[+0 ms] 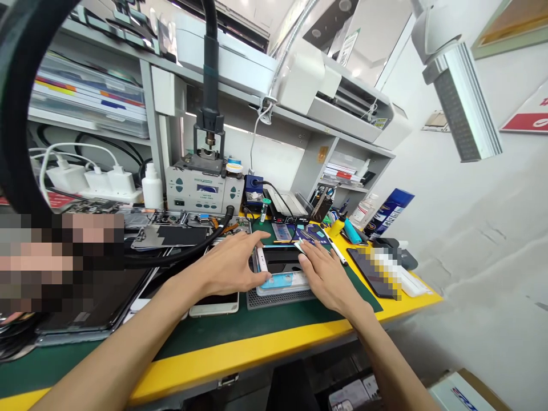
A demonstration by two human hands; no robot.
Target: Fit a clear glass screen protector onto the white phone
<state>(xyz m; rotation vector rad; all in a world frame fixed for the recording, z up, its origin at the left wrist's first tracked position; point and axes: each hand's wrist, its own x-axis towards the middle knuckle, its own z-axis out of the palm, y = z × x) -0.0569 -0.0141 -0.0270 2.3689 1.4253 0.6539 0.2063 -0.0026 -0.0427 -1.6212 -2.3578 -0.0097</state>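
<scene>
A phone (pixel 280 261) with a dark, glossy screen and a white edge lies on a pale blue and clear flat pack, over a grey perforated mat (pixel 278 300). My left hand (pixel 233 262) is closed round the phone's left end, thumb at the near edge and index finger at the far edge. My right hand (pixel 327 274) lies over the right end of the screen, fingers together and pressed down. Under its fingertips shows a small white piece (pixel 298 245); its kind is mostly hidden. A second, white-framed phone (pixel 214 305) lies left of the mat.
A hot-air rework station (pixel 205 191) stands at the back, its black hose (pixel 171 260) crossing the bench at left. A dark tablet (pixel 92 305) lies at left. At right are a yellow bottle (pixel 337 224), a blue spray can (pixel 391 211) and a dark flat panel (pixel 372 274).
</scene>
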